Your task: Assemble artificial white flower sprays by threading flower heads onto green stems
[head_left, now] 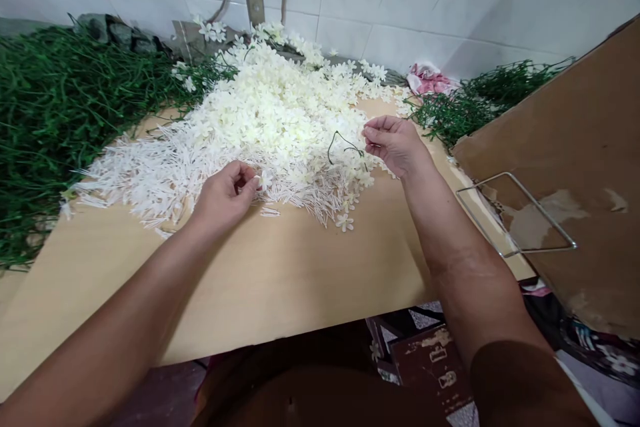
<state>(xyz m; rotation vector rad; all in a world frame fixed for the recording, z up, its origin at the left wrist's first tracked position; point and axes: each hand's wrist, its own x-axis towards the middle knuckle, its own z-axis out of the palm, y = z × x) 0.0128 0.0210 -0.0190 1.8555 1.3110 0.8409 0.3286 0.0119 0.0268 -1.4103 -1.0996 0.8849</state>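
My left hand (227,193) is closed in a pinch at the front edge of the pile, with a small white flower (265,179) at its fingertips. Over the pile's right side, my right hand (393,142) pinches a thin dark green stem (345,140) that curves out to the left. Pale yellow-white flowers (280,93) lie heaped on the table, and thin white sticks (160,170) spread below and to the left of them. One loose flower (345,222) lies at the heap's front right.
Green stems (55,107) are piled along the left, with a smaller bunch (465,107) at the back right. A pink and white cloth (430,79) lies by the tiled wall. On the right stands a cardboard box (570,167) with a metal wire frame (540,210) beside it.
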